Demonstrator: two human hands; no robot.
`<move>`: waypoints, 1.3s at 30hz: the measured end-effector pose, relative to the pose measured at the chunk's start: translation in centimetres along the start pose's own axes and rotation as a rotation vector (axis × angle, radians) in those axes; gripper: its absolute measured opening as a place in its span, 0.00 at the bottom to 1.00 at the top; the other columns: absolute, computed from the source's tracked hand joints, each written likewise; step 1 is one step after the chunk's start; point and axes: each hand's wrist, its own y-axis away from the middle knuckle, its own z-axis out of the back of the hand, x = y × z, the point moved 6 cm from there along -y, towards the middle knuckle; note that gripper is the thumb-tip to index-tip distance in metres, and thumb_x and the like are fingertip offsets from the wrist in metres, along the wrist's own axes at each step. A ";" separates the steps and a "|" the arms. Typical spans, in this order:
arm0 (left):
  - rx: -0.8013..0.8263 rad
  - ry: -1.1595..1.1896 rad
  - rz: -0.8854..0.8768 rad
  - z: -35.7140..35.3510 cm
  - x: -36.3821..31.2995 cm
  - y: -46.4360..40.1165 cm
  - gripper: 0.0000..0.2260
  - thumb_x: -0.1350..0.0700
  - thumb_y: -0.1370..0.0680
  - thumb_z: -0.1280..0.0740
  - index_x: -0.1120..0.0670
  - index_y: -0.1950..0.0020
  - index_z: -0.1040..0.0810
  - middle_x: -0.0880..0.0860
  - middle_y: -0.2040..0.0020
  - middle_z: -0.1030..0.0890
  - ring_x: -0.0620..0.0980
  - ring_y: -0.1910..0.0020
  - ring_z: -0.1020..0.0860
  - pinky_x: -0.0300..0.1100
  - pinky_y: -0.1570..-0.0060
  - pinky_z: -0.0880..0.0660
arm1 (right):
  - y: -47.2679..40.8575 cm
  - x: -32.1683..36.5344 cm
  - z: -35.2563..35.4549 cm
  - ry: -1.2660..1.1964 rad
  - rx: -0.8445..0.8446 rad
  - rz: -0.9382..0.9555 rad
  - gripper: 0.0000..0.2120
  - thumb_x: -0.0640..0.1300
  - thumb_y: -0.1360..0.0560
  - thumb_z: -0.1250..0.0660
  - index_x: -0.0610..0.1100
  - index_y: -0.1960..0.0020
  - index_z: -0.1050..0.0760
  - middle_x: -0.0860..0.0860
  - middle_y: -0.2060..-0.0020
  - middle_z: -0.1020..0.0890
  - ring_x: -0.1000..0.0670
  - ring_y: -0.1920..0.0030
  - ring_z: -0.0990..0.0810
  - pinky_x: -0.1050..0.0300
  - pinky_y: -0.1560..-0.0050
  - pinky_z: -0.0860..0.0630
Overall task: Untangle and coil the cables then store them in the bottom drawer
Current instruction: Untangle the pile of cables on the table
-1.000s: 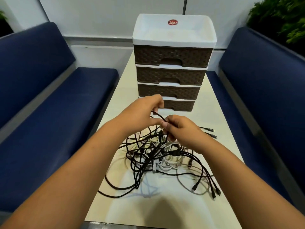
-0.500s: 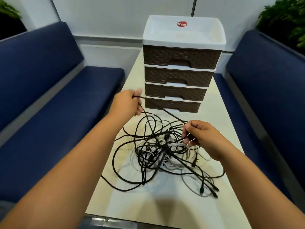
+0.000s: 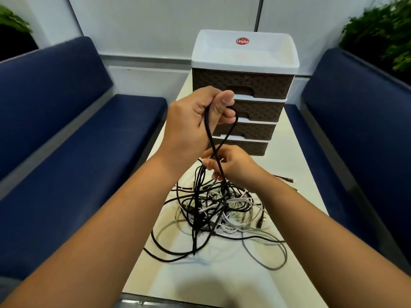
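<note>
Left hand [image 3: 195,121] has risen; both hands grip the black cable [image 3: 214,150], right hand [image 3: 231,165] lower; "Uniplus" sticker [image 3: 242,41].

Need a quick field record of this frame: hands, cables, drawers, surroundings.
left hand: raised, grips a loop of black cable
right hand: lower, pinches the same cable above the tangle
tangle: black, white and grey cables heaped on table
drawer unit: four drawers, all shut
bottom drawer: shut
benches: blue, on both sides

Bottom drawer [image 3: 251,147] partly behind hands.
</note>
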 end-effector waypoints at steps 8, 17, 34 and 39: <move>0.186 -0.200 0.302 1.4 7.0 2.3 0.25 0.53 0.25 0.28 0.48 0.32 0.35 0.44 0.36 0.27 0.38 0.38 0.26 0.38 0.40 0.27 | 0.4 5.2 4.6 -0.299 -0.205 0.264 0.08 0.37 0.19 0.39 0.39 0.51 0.21 0.47 0.66 0.20 0.53 0.67 0.20 0.60 0.63 0.22; 0.061 0.135 0.665 -0.5 10.1 3.5 0.18 0.45 0.17 0.46 0.53 0.61 0.28 0.46 0.74 0.28 0.48 0.73 0.27 0.42 0.64 0.26 | 2.5 8.5 7.9 -0.514 -0.083 0.466 0.13 0.34 0.18 0.43 0.44 0.37 0.27 0.42 0.49 0.19 0.45 0.54 0.17 0.54 0.51 0.20; -0.032 0.426 0.829 0.9 9.7 3.7 0.03 0.59 0.21 0.36 0.57 0.52 0.25 0.45 0.75 0.35 0.42 0.75 0.38 0.38 0.65 0.32 | 6.1 -2.2 6.2 0.159 -0.113 -0.011 0.08 0.39 0.19 0.39 0.46 0.50 0.22 0.51 0.63 0.17 0.56 0.64 0.18 0.61 0.57 0.20; 0.327 0.078 0.707 -3.0 10.2 7.0 0.08 0.57 0.26 0.27 0.53 0.48 0.18 0.41 0.72 0.27 0.40 0.70 0.30 0.36 0.61 0.33 | 5.0 5.1 7.0 0.128 -0.220 0.188 0.07 0.41 0.20 0.36 0.41 0.51 0.20 0.46 0.62 0.15 0.50 0.64 0.16 0.55 0.56 0.17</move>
